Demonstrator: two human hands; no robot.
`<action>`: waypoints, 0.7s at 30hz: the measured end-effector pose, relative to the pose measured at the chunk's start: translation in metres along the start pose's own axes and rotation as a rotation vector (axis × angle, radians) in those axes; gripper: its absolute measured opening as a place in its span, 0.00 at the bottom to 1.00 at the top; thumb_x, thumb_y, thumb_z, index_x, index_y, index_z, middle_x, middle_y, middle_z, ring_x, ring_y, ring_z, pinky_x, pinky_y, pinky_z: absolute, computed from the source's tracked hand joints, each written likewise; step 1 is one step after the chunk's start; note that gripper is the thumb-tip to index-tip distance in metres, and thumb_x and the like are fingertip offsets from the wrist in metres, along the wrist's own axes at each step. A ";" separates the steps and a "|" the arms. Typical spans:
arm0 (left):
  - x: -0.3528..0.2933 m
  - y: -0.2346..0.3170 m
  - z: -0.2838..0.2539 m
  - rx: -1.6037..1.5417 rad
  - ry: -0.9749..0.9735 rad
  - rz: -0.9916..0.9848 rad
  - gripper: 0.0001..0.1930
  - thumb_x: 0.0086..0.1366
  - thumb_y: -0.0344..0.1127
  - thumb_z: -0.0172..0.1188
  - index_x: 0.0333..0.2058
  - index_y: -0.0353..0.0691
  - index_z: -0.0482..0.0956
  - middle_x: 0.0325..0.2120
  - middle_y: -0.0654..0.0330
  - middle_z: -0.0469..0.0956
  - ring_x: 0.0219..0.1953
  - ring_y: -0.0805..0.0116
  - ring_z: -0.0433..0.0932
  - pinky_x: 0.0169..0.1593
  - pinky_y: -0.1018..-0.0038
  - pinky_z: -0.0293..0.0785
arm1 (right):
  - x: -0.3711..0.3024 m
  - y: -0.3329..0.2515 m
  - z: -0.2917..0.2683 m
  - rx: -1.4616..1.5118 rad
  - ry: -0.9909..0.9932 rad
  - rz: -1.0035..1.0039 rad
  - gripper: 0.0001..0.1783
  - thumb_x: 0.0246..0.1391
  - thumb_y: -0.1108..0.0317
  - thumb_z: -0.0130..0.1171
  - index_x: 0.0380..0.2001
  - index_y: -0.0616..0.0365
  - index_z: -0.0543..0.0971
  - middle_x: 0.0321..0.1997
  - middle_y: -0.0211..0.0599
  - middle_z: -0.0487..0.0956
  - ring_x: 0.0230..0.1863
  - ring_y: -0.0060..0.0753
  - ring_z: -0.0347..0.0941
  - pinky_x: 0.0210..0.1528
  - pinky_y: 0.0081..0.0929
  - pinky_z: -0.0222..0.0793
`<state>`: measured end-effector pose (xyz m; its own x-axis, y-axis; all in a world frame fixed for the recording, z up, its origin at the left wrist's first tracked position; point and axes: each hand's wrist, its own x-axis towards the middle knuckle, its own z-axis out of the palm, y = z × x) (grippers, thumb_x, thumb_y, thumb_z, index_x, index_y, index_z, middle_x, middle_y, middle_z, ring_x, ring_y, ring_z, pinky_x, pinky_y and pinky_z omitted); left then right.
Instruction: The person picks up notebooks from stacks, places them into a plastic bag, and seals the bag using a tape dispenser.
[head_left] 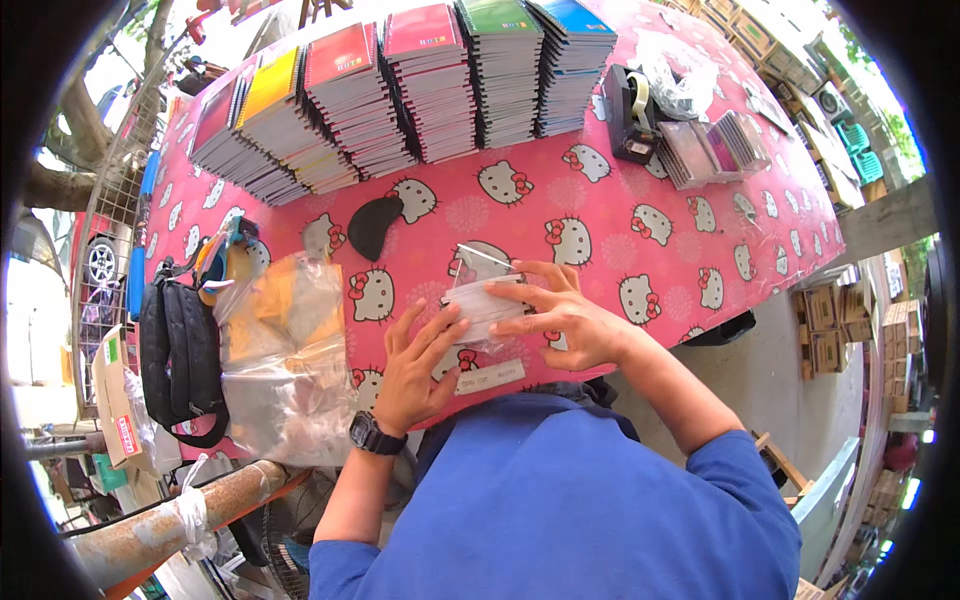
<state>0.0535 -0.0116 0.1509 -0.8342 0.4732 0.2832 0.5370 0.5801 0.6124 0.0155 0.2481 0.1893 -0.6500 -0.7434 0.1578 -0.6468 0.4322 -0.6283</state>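
Observation:
Between my hands, at the table's near edge, is a small white block-like stack in a clear plastic bag (478, 312). The bag's clear flap stands out past the far side of the stack. My left hand (418, 368), with a black watch on its wrist, presses its fingertips against the near left side. From the right, my right hand (572, 318) lays its fingers over the top and right side of the packet. Just below the packet lies a white paper slip (490, 377) with writing on it.
Tall stacks of spiral notebooks (430, 95) line the far side. A black tape dispenser (630, 115) and small wrapped packs (712, 152) stand at right. A dark rounded object (373, 228), clear plastic bags (285, 340) and a black backpack (182, 350) lie at left.

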 end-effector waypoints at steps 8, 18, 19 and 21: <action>0.032 0.002 -0.002 0.016 -0.185 0.108 0.34 0.42 0.33 0.61 0.53 0.61 0.69 0.59 0.70 0.60 0.66 0.50 0.42 0.64 0.49 0.36 | 0.009 0.005 0.000 0.001 -0.137 -0.001 0.34 0.29 0.65 0.62 0.48 0.29 0.75 0.69 0.29 0.48 0.68 0.54 0.35 0.64 0.57 0.34; 0.036 0.010 -0.001 0.081 -0.218 0.061 0.33 0.41 0.34 0.63 0.51 0.65 0.71 0.59 0.72 0.59 0.66 0.50 0.41 0.64 0.47 0.33 | 0.031 0.065 -0.005 0.918 0.101 0.391 0.18 0.50 0.54 0.56 0.34 0.58 0.76 0.44 0.36 0.74 0.49 0.30 0.68 0.52 0.28 0.61; 0.034 0.010 -0.002 0.079 -0.218 0.046 0.33 0.41 0.33 0.63 0.51 0.65 0.71 0.59 0.72 0.59 0.65 0.50 0.42 0.64 0.46 0.35 | 0.035 0.081 -0.021 0.658 0.180 0.438 0.16 0.51 0.57 0.55 0.35 0.59 0.76 0.42 0.35 0.75 0.47 0.27 0.68 0.50 0.28 0.63; 0.033 0.009 -0.003 0.072 -0.208 0.036 0.33 0.41 0.32 0.63 0.51 0.65 0.71 0.59 0.72 0.60 0.65 0.50 0.43 0.64 0.45 0.35 | 0.039 0.131 -0.042 0.462 0.568 0.457 0.10 0.54 0.66 0.54 0.35 0.60 0.77 0.36 0.34 0.77 0.39 0.23 0.71 0.44 0.25 0.66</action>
<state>0.0309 0.0075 0.1679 -0.7742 0.6169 0.1414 0.5802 0.6026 0.5480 -0.1115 0.2971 0.1452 -0.9877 -0.1255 0.0935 -0.1261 0.2839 -0.9505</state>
